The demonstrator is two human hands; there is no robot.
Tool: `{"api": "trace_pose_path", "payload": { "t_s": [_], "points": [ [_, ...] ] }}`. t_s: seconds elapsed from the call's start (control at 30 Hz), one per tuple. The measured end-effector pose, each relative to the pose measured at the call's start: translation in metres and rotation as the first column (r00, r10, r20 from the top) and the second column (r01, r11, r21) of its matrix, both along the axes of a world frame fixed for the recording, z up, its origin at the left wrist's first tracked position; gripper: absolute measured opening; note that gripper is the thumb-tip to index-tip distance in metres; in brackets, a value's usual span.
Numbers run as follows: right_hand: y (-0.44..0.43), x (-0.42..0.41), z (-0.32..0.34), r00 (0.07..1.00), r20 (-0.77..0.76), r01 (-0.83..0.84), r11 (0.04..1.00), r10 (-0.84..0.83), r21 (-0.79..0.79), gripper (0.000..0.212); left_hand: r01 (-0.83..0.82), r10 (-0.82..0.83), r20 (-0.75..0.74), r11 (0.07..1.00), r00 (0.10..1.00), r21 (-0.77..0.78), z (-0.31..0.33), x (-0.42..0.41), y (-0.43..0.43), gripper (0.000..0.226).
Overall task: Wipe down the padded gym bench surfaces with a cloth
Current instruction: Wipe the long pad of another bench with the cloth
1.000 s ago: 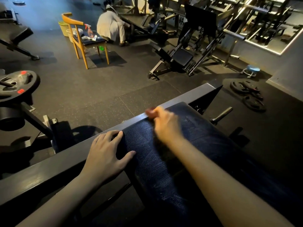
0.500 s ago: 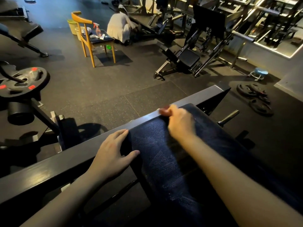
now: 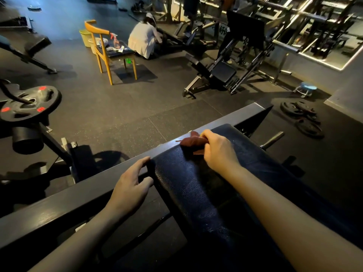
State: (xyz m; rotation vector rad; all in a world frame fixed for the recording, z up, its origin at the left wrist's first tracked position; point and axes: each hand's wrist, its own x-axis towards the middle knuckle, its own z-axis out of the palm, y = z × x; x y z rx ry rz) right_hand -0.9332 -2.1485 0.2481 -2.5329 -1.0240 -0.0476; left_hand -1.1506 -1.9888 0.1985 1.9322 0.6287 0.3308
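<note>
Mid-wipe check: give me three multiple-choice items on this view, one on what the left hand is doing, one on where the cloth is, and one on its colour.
1. What is the left hand doing?
A. Resting open on the frame bar beside the bench pad
B. Gripping the cloth
C. Making a fist in the air

2. Where is the cloth?
A. In the left hand
B. At the pad's far end, in the right hand
C. Hanging off the pad's near end

3. What colour is the cloth?
A. White
B. Green
C. Dark red

Answers:
1 A: its fingers lie on the bar and hold nothing.
2 B: the right hand grips it against the pad's far end.
3 C: it shows dark red against the dark pad.
</note>
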Motion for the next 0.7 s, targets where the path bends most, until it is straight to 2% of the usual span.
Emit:
{"api": "trace_pose_path", "payload": {
  "t_s": [0.1, 0.2, 0.3, 0.4, 0.47, 0.53, 0.6, 0.67, 0.7],
  "points": [
    [0.026, -0.022, -0.003, 0.997, -0.064, -0.040, 0.999, 0.043, 0.036, 0.025, 0.008, -0.008, -0.008, 1.000, 1.000, -0.021, 0.004, 0.000, 0.002, 0.086],
    [0.043, -0.044, -0.011, 0.990, 0.111, -0.082, 0.995, 0.088, -0.054, 0.025, 0.005, -0.005, -0.002, 0.999, 1.000, -0.049, 0.008, 0.001, 0.002, 0.084],
    [0.041, -0.074, -0.014, 0.960, 0.176, -0.216, 0.976, 0.219, -0.034, 0.025, -0.024, 0.027, 0.029, 0.996, 0.999, -0.087, 0.006, 0.002, 0.001, 0.076],
    [0.011, -0.096, -0.018, 0.818, 0.269, -0.510, 0.857, 0.509, -0.072, 0.012, -0.127, 0.132, 0.094, 0.990, 0.987, -0.065, 0.004, 0.007, -0.003, 0.052],
    [-0.015, -0.079, -0.021, 0.762, 0.280, -0.576, 0.809, 0.584, -0.118, 0.008, -0.145, 0.141, 0.096, 0.989, 0.985, 0.038, 0.005, 0.013, -0.005, 0.050],
    [-0.032, -0.031, -0.025, 0.850, 0.290, -0.415, 0.898, 0.439, -0.144, 0.014, -0.107, 0.090, 0.094, 0.975, 0.992, 0.196, 0.006, 0.022, -0.008, 0.051],
    [-0.044, 0.036, -0.025, 0.952, 0.294, -0.053, 0.991, 0.088, -0.125, 0.015, -0.024, 0.004, 0.059, 0.943, 0.998, 0.333, 0.005, 0.032, -0.010, 0.053],
    [-0.060, 0.089, -0.020, 0.946, 0.226, 0.267, 0.954, -0.232, -0.138, 0.012, 0.046, -0.051, 0.001, 0.908, 0.999, 0.416, 0.004, 0.040, -0.009, 0.063],
    [-0.066, 0.104, -0.017, 0.923, 0.214, 0.353, 0.924, -0.319, -0.149, 0.013, 0.061, -0.058, -0.020, 0.895, 0.998, 0.442, 0.003, 0.042, -0.008, 0.066]
  ]
}}
